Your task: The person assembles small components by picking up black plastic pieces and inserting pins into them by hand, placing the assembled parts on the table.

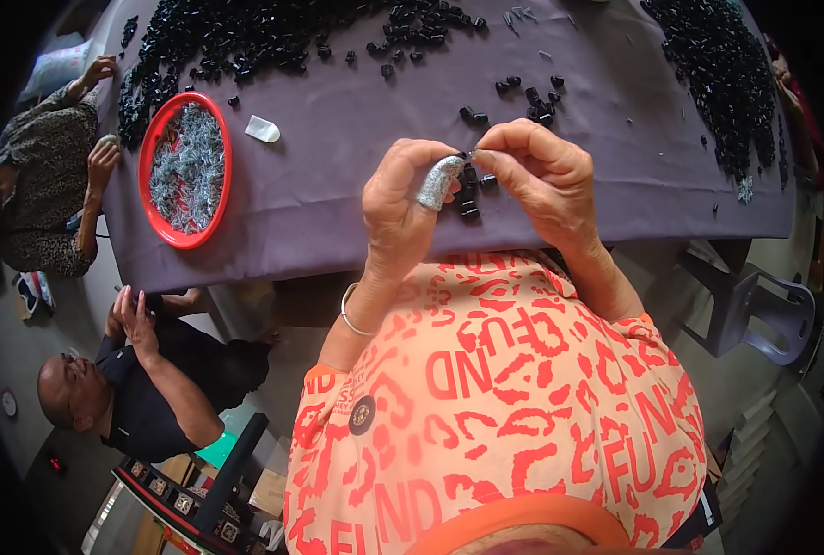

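Your left hand (403, 208), thumb in a silver cap for grip, and right hand (537, 176) pinch one small black plastic piece (468, 159) between them above the purple cloth-covered table (338, 185), probably fitting something tiny; red round tray (150, 199) lies well left.

A soft, matt purple cloth (338, 185) covers the worktop. The red tray (149, 166) at left looks like shiny plastic, the black bits (245, 37) glossy.
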A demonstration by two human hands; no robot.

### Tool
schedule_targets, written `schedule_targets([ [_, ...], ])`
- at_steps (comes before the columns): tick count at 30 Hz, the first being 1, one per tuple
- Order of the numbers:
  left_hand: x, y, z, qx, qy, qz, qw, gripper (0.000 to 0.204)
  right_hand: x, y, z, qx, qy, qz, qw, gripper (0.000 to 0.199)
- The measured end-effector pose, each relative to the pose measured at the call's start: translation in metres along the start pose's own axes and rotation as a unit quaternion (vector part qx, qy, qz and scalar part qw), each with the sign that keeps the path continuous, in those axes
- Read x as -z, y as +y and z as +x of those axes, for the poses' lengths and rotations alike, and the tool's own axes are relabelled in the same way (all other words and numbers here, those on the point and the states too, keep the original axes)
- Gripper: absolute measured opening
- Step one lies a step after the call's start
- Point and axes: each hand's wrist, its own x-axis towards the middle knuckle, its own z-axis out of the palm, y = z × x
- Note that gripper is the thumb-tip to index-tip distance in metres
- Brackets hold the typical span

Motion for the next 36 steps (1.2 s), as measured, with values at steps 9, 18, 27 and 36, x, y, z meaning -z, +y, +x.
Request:
schedule_targets([
  [9, -0.002, -0.002, -0.003, -0.017, 0.004, 0.006, 1.000, 0.016, 0.002, 0.004, -0.004, 0.061, -0.013, -0.083, 0.995, 0.010],
  [18, -0.002, -0.004, -0.008, -0.034, 0.001, 0.011, 0.999, 0.019, -0.002, 0.005, -0.009, 0.014, -0.006, -0.022, 1.000, 0.009],
  [27, -0.001, -0.005, -0.011, -0.066, 0.013, 0.032, 0.997, 0.019, -0.008, 0.003, -0.012, -0.075, 0.004, 0.097, 0.992, 0.009],
  [36, 0.001, -0.008, -0.012, -0.075, 0.018, 0.036, 0.996, 0.018, -0.010, -0.003, -0.013, -0.128, 0.013, 0.128, 0.983, 0.010],
])
